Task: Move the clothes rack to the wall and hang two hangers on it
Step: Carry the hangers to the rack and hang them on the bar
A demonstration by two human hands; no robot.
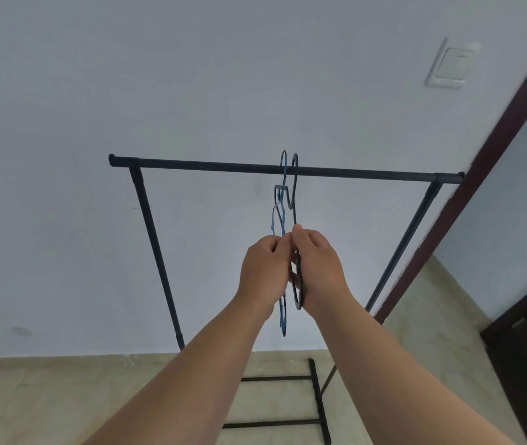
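A black clothes rack [210, 166] stands close against the white wall, its top bar running across the middle of the view. Two hangers hook over that bar side by side, seen edge-on: a blue hanger [283, 203] on the left and a black hanger [294, 194] on the right. My left hand [265, 268] pinches the blue hanger's lower part. My right hand [318, 264] grips the black hanger's lower part. Both hands sit together just below the bar, touching each other.
A white light switch [451, 64] is on the wall at upper right. A dark brown door frame [480, 175] runs diagonally beside the rack's right end. The rack's base bars [318, 399] rest on the beige tiled floor.
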